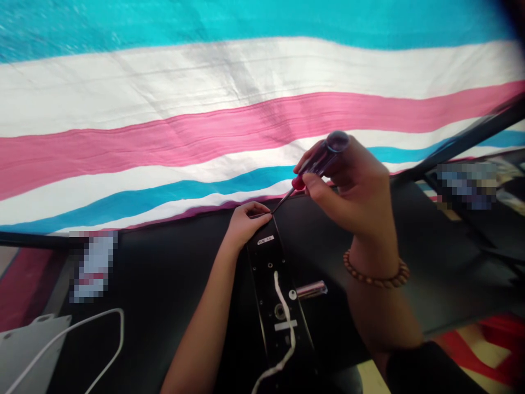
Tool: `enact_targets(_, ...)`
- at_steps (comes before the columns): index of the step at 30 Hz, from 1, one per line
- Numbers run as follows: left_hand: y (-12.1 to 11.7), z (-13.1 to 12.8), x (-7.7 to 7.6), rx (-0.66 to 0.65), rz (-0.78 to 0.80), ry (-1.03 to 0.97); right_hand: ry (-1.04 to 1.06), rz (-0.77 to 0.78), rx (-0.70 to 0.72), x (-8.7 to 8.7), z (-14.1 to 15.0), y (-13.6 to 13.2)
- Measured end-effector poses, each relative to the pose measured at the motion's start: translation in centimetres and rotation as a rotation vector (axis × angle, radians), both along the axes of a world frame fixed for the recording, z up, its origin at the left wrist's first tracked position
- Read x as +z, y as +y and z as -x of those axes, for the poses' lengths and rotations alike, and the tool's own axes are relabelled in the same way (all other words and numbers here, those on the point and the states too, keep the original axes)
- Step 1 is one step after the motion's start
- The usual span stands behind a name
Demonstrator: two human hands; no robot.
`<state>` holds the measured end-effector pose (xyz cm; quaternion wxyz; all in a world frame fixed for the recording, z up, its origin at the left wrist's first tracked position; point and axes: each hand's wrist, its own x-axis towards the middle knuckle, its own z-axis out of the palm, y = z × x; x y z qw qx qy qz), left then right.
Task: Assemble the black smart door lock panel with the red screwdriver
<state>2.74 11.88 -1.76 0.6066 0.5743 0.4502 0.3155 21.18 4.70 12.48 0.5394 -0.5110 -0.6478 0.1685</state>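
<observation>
A long black metal housing (266, 254) lies lengthwise in front of me, with small screws along its face, a white label and a white cord (283, 298) running over it. My left hand (246, 219) is closed around its far end, thumb near the corner. My right hand (356, 186) grips a screwdriver (318, 161) by its clear purplish handle with a red collar. The screwdriver slants down to the left, its tip at the housing's far corner beside my left thumb. The tip's exact contact is too small to make out.
A shiny cylindrical piece (312, 289) lies at the housing's right edge on the black table (156, 290). To the left are a pale plate (30, 350) and a white cable (120, 328). A striped sheet (229, 120) hangs behind the table; something red (484, 345) is lower right.
</observation>
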Motion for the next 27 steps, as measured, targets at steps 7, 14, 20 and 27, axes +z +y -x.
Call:
enact_targets(7,0.2,0.1,-0.57,-0.007,-0.018,0.004,0.006,-0.01,-0.017,-0.08,0.03,0.02)
enact_targets(14,0.02,0.28,-0.2,-0.036,-0.008,-0.01,0.004,-0.007,-0.01,-0.21,0.12,0.1)
enact_targets(20,0.03,0.35,-0.11,0.0,-0.039,0.023,0.008,-0.017,-0.008,-0.33,0.28,0.1)
enact_targets(27,-0.06,0.6,-0.7,0.017,0.011,-0.037,0.054,-0.053,0.038,-0.89,0.76,0.61)
